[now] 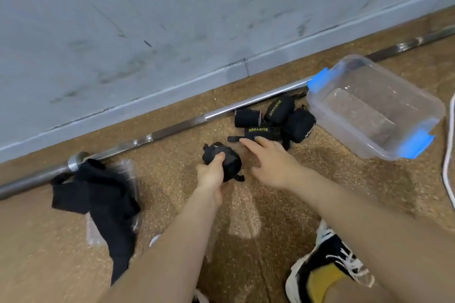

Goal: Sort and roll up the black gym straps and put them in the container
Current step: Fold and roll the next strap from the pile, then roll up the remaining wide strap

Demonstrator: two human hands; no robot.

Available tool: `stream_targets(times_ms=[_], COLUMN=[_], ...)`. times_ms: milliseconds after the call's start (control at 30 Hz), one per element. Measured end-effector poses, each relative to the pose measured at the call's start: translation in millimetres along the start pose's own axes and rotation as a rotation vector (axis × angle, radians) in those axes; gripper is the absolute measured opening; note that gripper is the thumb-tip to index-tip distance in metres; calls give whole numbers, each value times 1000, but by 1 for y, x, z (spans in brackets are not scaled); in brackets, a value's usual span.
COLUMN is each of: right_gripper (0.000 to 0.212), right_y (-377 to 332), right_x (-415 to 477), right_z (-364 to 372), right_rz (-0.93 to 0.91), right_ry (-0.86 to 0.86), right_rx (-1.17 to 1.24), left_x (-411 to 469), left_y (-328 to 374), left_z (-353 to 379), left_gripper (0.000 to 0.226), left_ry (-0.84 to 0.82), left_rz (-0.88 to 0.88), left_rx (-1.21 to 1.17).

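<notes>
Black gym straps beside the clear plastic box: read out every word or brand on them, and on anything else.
"XUEYING": yellow-green print on the front black fabric strap, upside down.
"XUEYING": same print on the rolled black fabric strap behind it.
White print on the rightmost rolled black strap: too blurred to read.
Nothing else legible.

A cluster of rolled black straps (273, 120) lies just beside an open clear container (344, 128) with blue latches. Another roll (230, 162) is gripped in the left hand (211, 176). Unrolled straps (98, 194) lie heaped far left.
</notes>
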State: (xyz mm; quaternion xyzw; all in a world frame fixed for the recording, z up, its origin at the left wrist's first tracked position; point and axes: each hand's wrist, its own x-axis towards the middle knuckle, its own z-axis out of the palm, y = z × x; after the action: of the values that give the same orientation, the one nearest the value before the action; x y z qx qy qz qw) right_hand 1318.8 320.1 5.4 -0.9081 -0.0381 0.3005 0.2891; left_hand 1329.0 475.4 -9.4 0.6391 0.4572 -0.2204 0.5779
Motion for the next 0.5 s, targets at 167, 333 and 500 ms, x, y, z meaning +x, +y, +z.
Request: stream_targets(times_ms=[167,333,500], right_gripper=[93,83,71], right_y=[9,13,21], right_x=[53,85,98], right_z=[18,37,27], right_rz=[-58,129,285], right_ry=[6,113,262], right_rx=[-383,-370,-238], left_x=[34,52,66], left_y=[12,27,33], left_z=[4,12,11], left_gripper=[65,75,65], left_ry=[-87,-262,-359], left_rz=[164,296,328], left_rx=[111,541,567])
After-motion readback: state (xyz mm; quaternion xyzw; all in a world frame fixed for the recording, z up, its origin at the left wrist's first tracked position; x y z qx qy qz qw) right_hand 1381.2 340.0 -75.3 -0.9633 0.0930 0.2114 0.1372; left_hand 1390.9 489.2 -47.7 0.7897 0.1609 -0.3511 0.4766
